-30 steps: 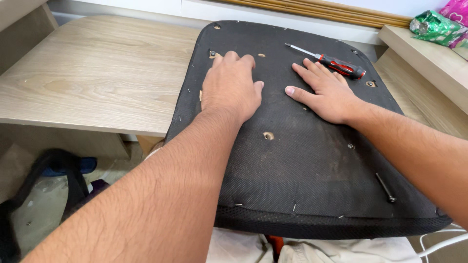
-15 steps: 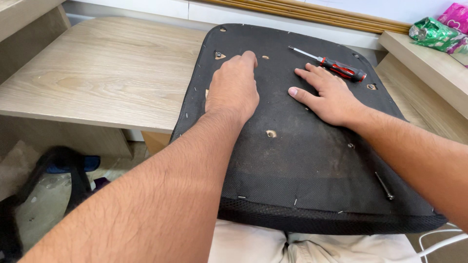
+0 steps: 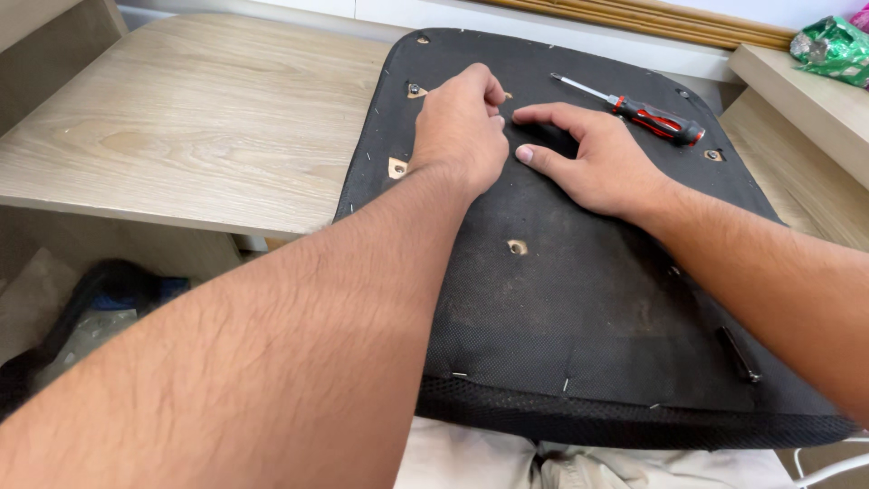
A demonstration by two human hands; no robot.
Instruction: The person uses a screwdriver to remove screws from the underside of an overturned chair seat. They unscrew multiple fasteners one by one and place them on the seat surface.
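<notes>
A black fabric-covered seat pad (image 3: pixel 579 299) lies upside down, its far end on a pale wooden tabletop (image 3: pixel 199 127) and its near end over my lap. My left hand (image 3: pixel 457 131) rests on the pad's far part with fingers curled in, fingertips pressed together beside a small hole; whether they pinch anything is hidden. My right hand (image 3: pixel 593 167) sits just to its right, fingers arched on the fabric, index finger reaching toward my left fingertips. A red-and-black screwdriver (image 3: pixel 656 119) lies on the pad beyond my right hand.
A long dark bolt (image 3: pixel 740 353) lies near the pad's right edge. Screw holes (image 3: pixel 517 246) and metal inserts (image 3: pixel 414 90) dot the pad, with staples along its edges. A raised wooden ledge (image 3: pixel 806 91) with a green wrapper (image 3: pixel 833 45) is at right. A dark bag (image 3: pixel 100 290) lies on the floor.
My left hand went from flat to curled and slid toward the far edge. My right hand drew left, arching its fingers toward the left hand. The view shifted slightly.
</notes>
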